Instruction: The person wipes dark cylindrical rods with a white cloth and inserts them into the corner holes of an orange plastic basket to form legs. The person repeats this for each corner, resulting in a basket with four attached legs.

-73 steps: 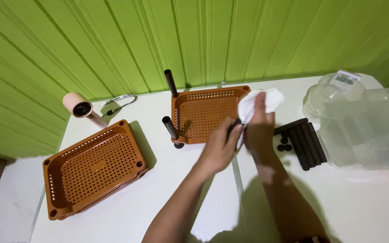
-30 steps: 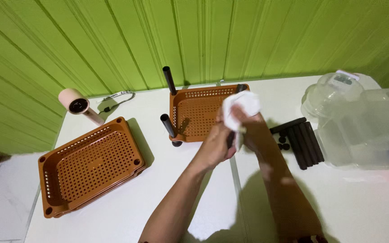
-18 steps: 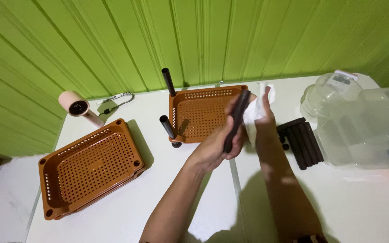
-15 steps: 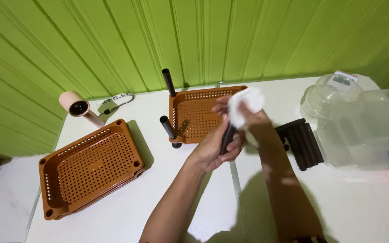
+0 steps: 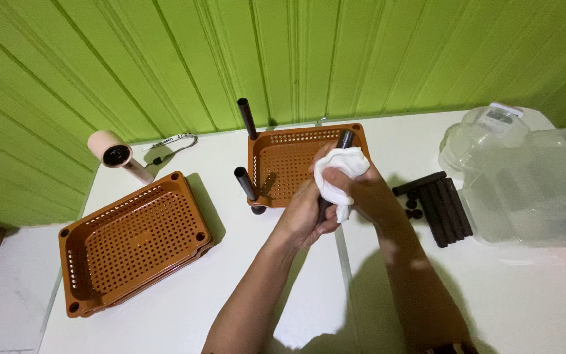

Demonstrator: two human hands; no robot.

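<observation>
We see a dark, smooth tube (image 5: 344, 139), round in section, held upright-tilted above the white table (image 5: 532, 295), in front of the nearer orange tray. A crumpled white cloth (image 5: 339, 172), soft and creased, wraps its middle. Our right hand (image 5: 368, 193) is clenched over the cloth and the tube inside it. Our left hand (image 5: 306, 213) is closed round the tube's lower end, just below the cloth; the two hands touch.

Behind them sits an orange plastic tray (image 5: 283, 160), rectangular, its floor a grid of small holes, with round sockets at the corners. Two black posts (image 5: 246, 118) stand in its left corners, matte and cylindrical.

To the right, near the right forearm, a row of black tubes (image 5: 439, 203) lies flat, side by side, with a few short dark end pieces (image 5: 411, 204) beside them. Farther right are clear plastic containers (image 5: 525, 177), glossy and see-through.

Well apart on the left lies a stack of orange perforated trays (image 5: 132, 242), set askew. Beyond it, a pale pink hair dryer (image 5: 118, 152) lies with its dark nozzle toward us, beside a grey cord (image 5: 171, 141). The wall (image 5: 296, 59) is green ribbed panelling.
</observation>
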